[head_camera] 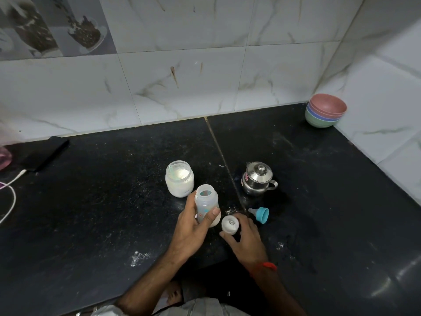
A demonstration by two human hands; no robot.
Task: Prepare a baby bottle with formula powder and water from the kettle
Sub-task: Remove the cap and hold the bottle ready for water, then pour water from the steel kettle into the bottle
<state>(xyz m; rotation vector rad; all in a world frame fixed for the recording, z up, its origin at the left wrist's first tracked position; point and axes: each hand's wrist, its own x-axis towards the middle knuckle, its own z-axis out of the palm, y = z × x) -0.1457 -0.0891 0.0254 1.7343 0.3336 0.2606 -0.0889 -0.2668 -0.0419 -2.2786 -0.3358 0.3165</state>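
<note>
Black speckled counter [91, 201]; teal nipple ring [262, 215]; pink-blue-green bowls [325, 112].

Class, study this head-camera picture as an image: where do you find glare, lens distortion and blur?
Head view: glare shows as pale reflections on the polished black stone counter at lower right and as highlights on the small steel kettle; wide-angle distortion bends the marbled wall tiles and their joints towards the edges; the far-left edge is smeared, while the clear plastic baby bottle at centre is fairly sharp.

Pink object [4, 157] cut off at left edge; bottle [206, 207] lower body hidden behind left hand [193, 226]
</note>
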